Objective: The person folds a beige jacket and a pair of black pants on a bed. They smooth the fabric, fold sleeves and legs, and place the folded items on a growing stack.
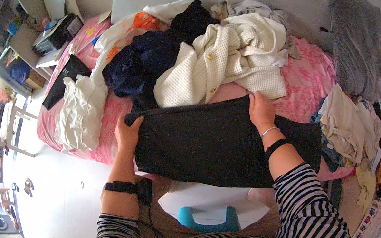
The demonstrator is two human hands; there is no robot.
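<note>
A black garment (199,144) hangs stretched between my two hands, its top edge nearly straight; whether it is trousers or a skirt I cannot tell. My left hand (127,133) is closed on its upper left corner, the thumb over the top edge. At the upper right my right hand (262,110) grips the same edge. A further dark part of the cloth spreads to the right behind my right forearm. Just beyond the garment lie a cream waffle-knit cardigan (211,61) with buttons and a crumpled navy garment (138,63).
The heap rests on a pink patterned bed cover (308,64). White crumpled cloth (82,110) lies at the left, folded clothes (346,125) at the right. A grey towel-like cloth (356,40) hangs at the far right. Below me is a turquoise stool (209,224); a printer (57,35) stands far left.
</note>
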